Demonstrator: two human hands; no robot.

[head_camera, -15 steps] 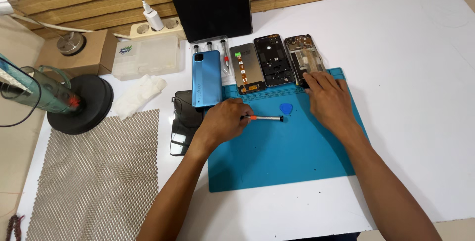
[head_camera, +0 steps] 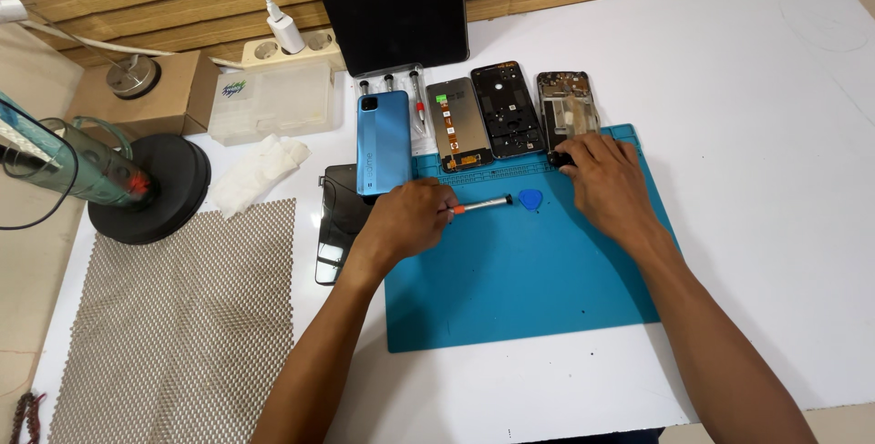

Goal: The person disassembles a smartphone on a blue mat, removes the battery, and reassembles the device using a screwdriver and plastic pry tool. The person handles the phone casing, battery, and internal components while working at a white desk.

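Little had shifted since a half-second before: left hand [head_camera: 408, 216] kept its grip closed on a screwdriver [head_camera: 481, 204], lying crosswise, tip toward a blue pick [head_camera: 530, 198] on the blue mat [head_camera: 519, 289]. Right hand [head_camera: 606, 180] pinched a small dark part [head_camera: 563, 160] beside phone frames [head_camera: 565, 107] at the mat's far edge.

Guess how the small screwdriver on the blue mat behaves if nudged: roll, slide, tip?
The screwdriver is a slim round metal shaft lying flat, so it would probably roll sideways. The left hand grips its orange end, likely steadying it. It looks light and stiff; the mat may damp sliding.
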